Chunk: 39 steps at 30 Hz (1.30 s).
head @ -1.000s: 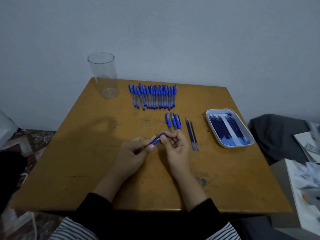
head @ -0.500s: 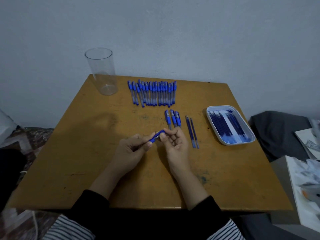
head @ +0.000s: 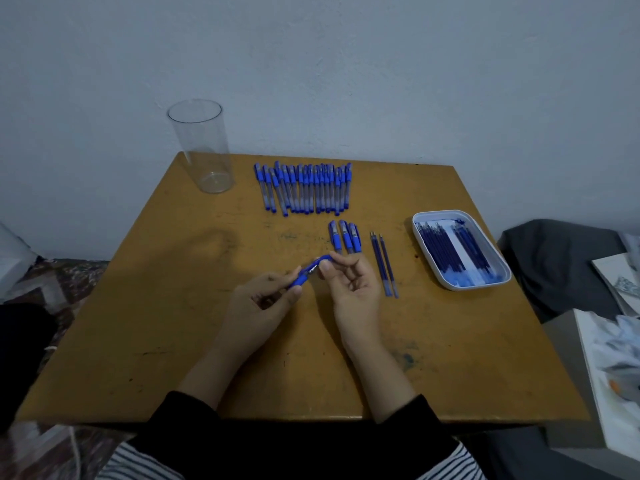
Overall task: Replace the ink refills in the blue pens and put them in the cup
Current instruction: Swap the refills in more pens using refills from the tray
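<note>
The blue pen (head: 313, 268) is held just above the worktop (head: 145, 323), front-centre, spanning both hands. The left hand (head: 263, 303) pinches its lower end between thumb and forefinger. The right hand (head: 353, 289) pinches the upper end with its fingertips, palm up, other fingers loosely curled. A small metal bit shows mid-pen. The pen looks kinked there; can't tell whether it's already in two parts.

Step, my read: opening this pen, twisting or pulling the halves apart to get the old refill out. Not at insertion yet, since neither hand holds a refill.

Around it:
- Three short blue pieces (head: 344, 237) lie just beyond the right fingertips. Caps or whole pens, can't tell; the fingers hide their near ends.
- Two loose refills (head: 384, 265) lie side by side, just right of the right hand.
- Further right, a white tray (head: 462, 286) holds many dark blue refills.
- At the back, a row of blue pens (head: 304, 188) is packed side by side.
- The clear cup (head: 202, 147) stands upright at the back-left corner, well apart from the hands. No pen visible in it.

Progress: early, going by the cup and the long row.

Next move needs:
- Keep both pinches firm and counter-twist until the halves separate.
- Draw out the old refill.
- Take a fresh refill. Whether the two loose ones are spent or new is unknown, so the tray is the safer source.

Risk: a small tip part dropping and rolling off the worktop.
</note>
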Available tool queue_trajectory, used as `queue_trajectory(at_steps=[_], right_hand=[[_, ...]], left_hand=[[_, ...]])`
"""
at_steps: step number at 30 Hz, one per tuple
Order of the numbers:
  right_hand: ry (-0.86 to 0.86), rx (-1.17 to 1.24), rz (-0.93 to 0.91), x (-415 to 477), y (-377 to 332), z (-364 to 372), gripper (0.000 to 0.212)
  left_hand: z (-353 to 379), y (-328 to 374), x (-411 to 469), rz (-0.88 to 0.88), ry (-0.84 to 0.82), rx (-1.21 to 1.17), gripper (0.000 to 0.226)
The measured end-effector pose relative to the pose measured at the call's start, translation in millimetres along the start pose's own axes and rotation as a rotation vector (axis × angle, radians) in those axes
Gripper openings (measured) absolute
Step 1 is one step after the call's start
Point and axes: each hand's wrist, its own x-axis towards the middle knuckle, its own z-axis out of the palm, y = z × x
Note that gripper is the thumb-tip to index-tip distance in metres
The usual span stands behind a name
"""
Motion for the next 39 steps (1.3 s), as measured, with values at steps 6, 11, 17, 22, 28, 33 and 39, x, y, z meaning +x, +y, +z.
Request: queue_trajectory(at_steps=[6,11,17,22,28,33,39], right_hand=[[0.051,0.091,0.020,1.1,1.5,-3.1,0.011],[-0.007,-0.188,0.051,0.1,5.3,-3.1,0.011],[-0.050,-0.409,0.017,1.2,11.3,-2.7,0.015],[-0.130,-0.646,-0.116,0.7,15.0,-1.7,0.015],[-0.086,-0.801,-0.195,-2.7,16.4,1.2,0.013],[-0.022,-0.897,-0.276,-2.3,19.0,3.6,0.013],[-0.063,-0.952,-0.259,-3.0,23.3,6.6,0.016]], left_hand=[[-0.8,1.9,-0.4,-0.031,0.221,-0.090,0.029],[-1.2,5.2,4.4,-0.050,0.339,-0.122,0.023],[-6.8,5.1,8.9,0.066,0.377,0.058,0.024],[-20.3,-3.6,4.8,0.160,0.358,0.184,0.025],[-22.1,-2.6,-1.5,0.129,0.316,0.230,0.024],[-20.9,-3.2,-1.2,0.180,0.291,0.270,0.021],[-20.3,-7.6,-0.7,0.227,0.259,0.318,0.023]])
